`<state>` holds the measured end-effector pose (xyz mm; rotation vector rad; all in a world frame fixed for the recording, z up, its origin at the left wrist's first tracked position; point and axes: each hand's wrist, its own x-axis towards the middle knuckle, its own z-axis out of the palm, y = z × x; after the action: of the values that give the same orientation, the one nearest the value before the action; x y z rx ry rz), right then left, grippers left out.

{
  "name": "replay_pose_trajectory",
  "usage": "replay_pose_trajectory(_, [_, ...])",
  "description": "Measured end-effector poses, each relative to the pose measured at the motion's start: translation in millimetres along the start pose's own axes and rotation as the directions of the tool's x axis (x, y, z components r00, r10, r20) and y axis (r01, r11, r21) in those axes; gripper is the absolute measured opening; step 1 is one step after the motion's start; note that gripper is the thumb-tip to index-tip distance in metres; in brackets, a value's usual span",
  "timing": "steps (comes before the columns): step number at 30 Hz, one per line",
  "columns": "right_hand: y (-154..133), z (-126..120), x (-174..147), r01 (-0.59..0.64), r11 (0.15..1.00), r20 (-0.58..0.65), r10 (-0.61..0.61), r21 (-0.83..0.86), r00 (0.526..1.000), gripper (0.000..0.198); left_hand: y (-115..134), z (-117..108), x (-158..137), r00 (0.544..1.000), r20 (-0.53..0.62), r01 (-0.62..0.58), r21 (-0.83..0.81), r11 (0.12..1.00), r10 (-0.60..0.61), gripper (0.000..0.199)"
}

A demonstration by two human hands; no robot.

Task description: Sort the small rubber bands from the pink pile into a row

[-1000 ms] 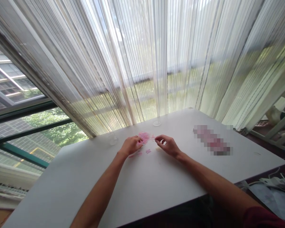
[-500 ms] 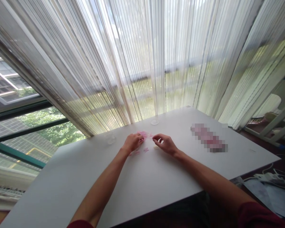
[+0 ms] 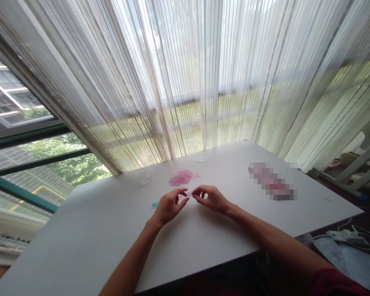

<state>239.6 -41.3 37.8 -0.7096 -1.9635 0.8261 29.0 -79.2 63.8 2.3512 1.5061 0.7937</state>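
Over the middle of the white table, my left hand [image 3: 168, 206] and my right hand [image 3: 212, 198] meet almost fingertip to fingertip. A tiny pale pink piece [image 3: 189, 194] sits between them, its kind too small to tell. My right thumb and fingers pinch one side of it; the curled left thumb and forefinger hold the other side. Just beyond the hands lies a loose pile of small pink pieces [image 3: 181, 176], with a few strays at its right. A little teal piece [image 3: 154, 204] rests beside the left hand, partly hidden by it.
Two clear round items stand toward the back: one at left [image 3: 144, 177], another near the curtain [image 3: 202, 158]. A blurred-out pink object [image 3: 271, 183] lies on the right of the white table [image 3: 110, 238]. Cables [image 3: 348, 236] and a pale sheet are beyond its right edge.
Both hands have come back from the pile toward me and closer together. The pink pile and the teal piece now show, while the few small pieces in front of the pile are covered.
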Motion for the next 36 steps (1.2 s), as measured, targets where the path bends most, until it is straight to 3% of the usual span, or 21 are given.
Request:
replay_pose_trajectory(6, [-5, 13, -6, 0.023, 1.000, 0.118, -0.024, 0.006, 0.993, 0.011, -5, 10, -26, 1.000, 0.004, -0.021, -0.103, 0.994, 0.022, 0.018])
replay_pose_trajectory(14, [-4, 15, -11, -0.035, 0.998, 0.214, 0.045, -0.049, 0.976, 0.010, -15, 12, -33, 0.999, 0.034, 0.012, -0.221, 0.975, -0.005, 0.019])
replay_pose_trajectory(26, [-5, 15, -9, -0.075, 0.996, 0.223, 0.084, -0.049, 0.971, 0.012, -12, 10, -32, 0.998, 0.062, 0.035, -0.187, 0.982, -0.024, 0.013])
replay_pose_trajectory(36, [-5, 13, -7, -0.057, 0.997, 0.204, 0.067, -0.056, 0.977, 0.014, -10, 4, -34, 0.996, 0.077, -0.045, -0.123, 0.991, 0.055, 0.011])
